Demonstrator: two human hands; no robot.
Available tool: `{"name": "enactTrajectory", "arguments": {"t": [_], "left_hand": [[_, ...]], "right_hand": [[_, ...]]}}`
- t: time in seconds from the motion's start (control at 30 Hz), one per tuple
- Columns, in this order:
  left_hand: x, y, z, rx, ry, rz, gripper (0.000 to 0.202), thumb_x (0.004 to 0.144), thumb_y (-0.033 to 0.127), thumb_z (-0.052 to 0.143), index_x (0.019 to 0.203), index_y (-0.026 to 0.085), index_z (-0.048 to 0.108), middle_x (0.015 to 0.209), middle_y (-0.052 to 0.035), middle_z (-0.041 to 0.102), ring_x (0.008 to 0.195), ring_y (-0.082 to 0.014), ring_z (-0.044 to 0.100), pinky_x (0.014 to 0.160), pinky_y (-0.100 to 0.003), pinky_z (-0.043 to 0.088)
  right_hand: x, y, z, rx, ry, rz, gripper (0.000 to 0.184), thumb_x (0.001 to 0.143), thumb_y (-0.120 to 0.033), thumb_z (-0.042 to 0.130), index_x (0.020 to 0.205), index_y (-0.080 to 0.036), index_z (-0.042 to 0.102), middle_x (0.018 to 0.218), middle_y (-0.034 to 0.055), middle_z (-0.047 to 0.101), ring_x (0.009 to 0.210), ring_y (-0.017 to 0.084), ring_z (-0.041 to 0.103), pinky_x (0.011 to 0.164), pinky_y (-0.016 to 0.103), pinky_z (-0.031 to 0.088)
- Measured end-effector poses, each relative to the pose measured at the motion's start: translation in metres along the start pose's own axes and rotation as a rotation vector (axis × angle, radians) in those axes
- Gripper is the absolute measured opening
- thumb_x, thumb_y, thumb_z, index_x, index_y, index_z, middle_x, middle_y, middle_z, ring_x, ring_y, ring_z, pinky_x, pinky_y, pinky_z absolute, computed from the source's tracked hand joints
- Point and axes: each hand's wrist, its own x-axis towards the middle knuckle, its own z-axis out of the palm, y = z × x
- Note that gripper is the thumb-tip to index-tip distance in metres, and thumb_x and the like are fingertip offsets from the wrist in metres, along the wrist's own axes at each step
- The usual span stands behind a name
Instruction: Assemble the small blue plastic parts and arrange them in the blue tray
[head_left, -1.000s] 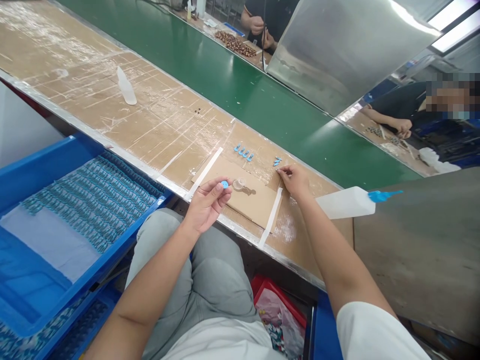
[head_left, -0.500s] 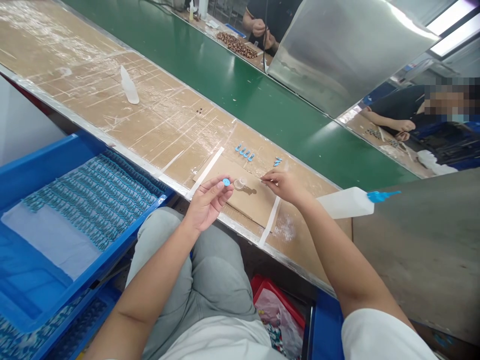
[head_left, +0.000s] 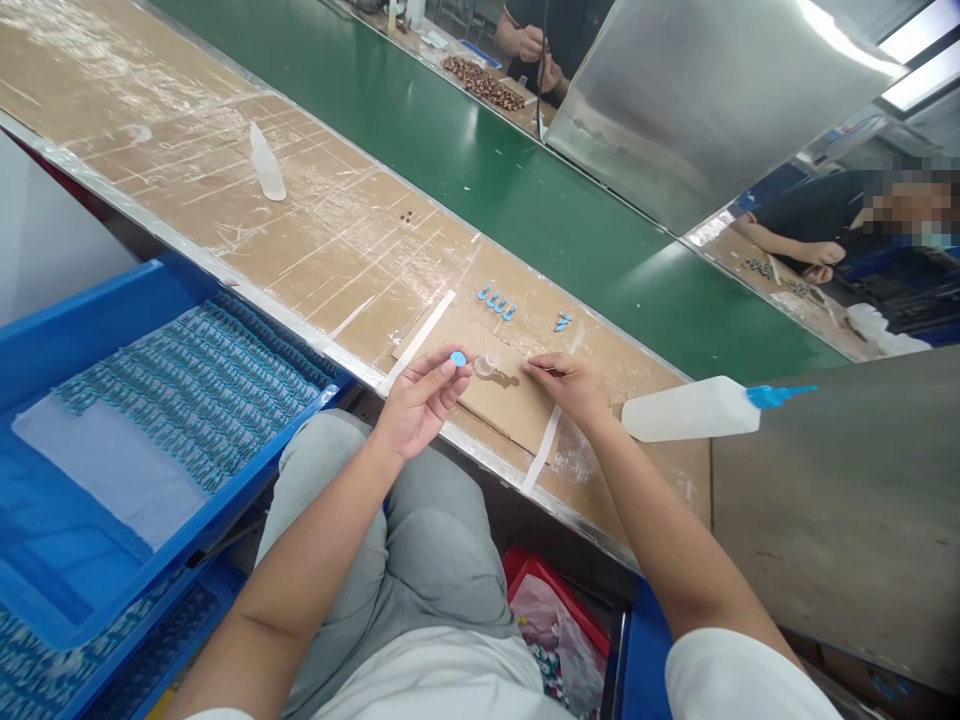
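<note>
Between the thumb and fingers of my left hand (head_left: 420, 405) is a small round blue disc (head_left: 458, 358), held above the edge of a cardboard sheet (head_left: 514, 415). A small clear round container (head_left: 487, 364) sits on the sheet just right of the disc. To its right, my right hand (head_left: 576, 386) is closed in a pinch over the cardboard; whatever its fingertips hold is too small to make out. Several small blue pieces (head_left: 496, 303) lie in a row behind the sheet, and a little group of blue pieces (head_left: 562, 322) lies farther right.
A white bottle with a blue nozzle (head_left: 690, 409) lies beside my right forearm. Another translucent bottle (head_left: 268, 168) is at the left. Beyond the table (head_left: 345, 240) runs a green belt (head_left: 420, 150). A blue tray (head_left: 292, 425) holding rows of blue-green pieces is at my left; co-workers sit across.
My right hand has shifted slightly, its pinch still near the clear container. My left hand keeps the blue disc. The whole view has moved a little.
</note>
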Motion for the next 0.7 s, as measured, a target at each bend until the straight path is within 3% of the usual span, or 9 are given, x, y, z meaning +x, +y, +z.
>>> {"name": "enactTrajectory", "arguments": {"t": [0.23,0.47,0.6,0.7], "left_hand": [[0.002,-0.003,0.000,-0.005,-0.006,-0.006,0.022,0.075,0.012,0.072,0.097,0.015,0.072,0.099,-0.0055,0.074,0.081,-0.0077,0.070,0.077,-0.012,0.055],[0.002,-0.003,0.000,0.011,0.005,-0.005,0.023,0.073,0.012,0.073,0.096,0.015,0.072,0.098,-0.0053,0.074,0.081,-0.0086,0.071,0.076,-0.013,0.056],[0.002,-0.003,0.000,0.005,-0.014,-0.009,0.024,0.074,0.012,0.073,0.097,0.015,0.072,0.098,-0.0046,0.074,0.079,-0.0074,0.070,0.075,-0.012,0.056],[0.002,-0.003,0.001,0.012,-0.001,-0.011,0.023,0.073,0.012,0.073,0.097,0.015,0.072,0.097,-0.0046,0.074,0.080,-0.0078,0.071,0.075,-0.012,0.056]], "right_hand": [[-0.001,0.003,-0.001,-0.032,-0.068,-0.106,0.023,0.087,-0.041,0.058,0.096,-0.028,0.075,0.102,0.0044,0.071,0.095,0.020,0.067,0.087,0.036,0.054],[0.005,-0.001,-0.008,-0.109,-0.067,-0.144,0.035,0.083,-0.038,0.061,0.116,-0.027,0.068,0.093,0.0033,0.073,0.072,0.017,0.067,0.076,0.034,0.056],[0.008,-0.006,-0.011,-0.240,-0.137,-0.171,0.043,0.083,-0.030,0.059,0.126,-0.027,0.061,0.094,0.0022,0.074,0.073,0.018,0.068,0.077,0.036,0.054],[0.012,-0.011,-0.011,-0.258,-0.163,-0.134,0.043,0.082,-0.029,0.061,0.124,-0.026,0.062,0.094,0.0024,0.075,0.072,0.019,0.068,0.076,0.035,0.054]]}}
